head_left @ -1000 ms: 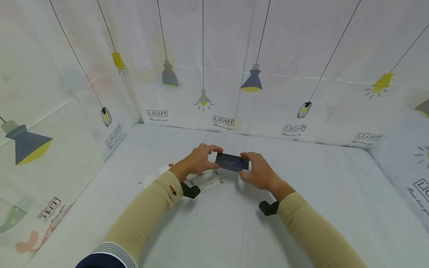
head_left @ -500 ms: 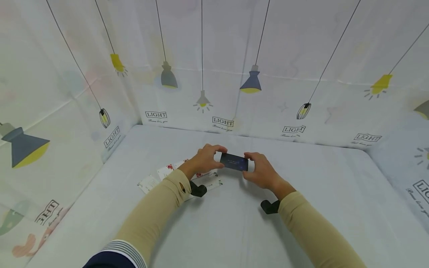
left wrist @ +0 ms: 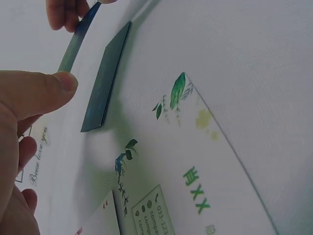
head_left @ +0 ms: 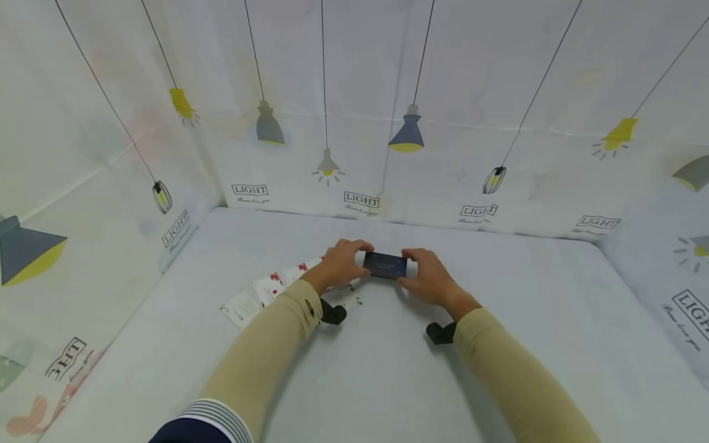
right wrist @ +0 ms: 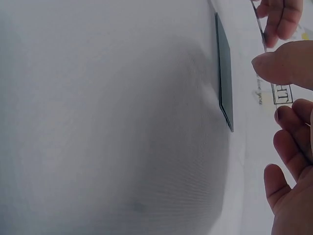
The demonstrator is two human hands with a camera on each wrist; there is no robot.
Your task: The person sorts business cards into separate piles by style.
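A dark blue business card [head_left: 384,266] with faint print is held by its two short ends between the hands. The left hand [head_left: 340,261] pinches its left end with thumb and fingers. At the opposite end, the right hand [head_left: 434,280] pinches it likewise. Both wrist views show this held card nearly edge-on and tilted. Just beneath it, a second dark card [left wrist: 106,78] lies on the white cloth, apart from the held one. White cards with red floral prints [head_left: 269,287] lie fanned by the left forearm, which partly hides them.
A white card with green leaves [left wrist: 190,147] lies near the left hand. The white cloth [head_left: 382,381] covers the table. Behind stands a curtain [head_left: 443,80] printed with lamps. Black wrist mounts [head_left: 440,333] stick out under the sleeves.
Both hands and the held dark card have shifted slightly right over the table. The left arm now uncovers more of the fanned white cards. The head view has turned slightly.
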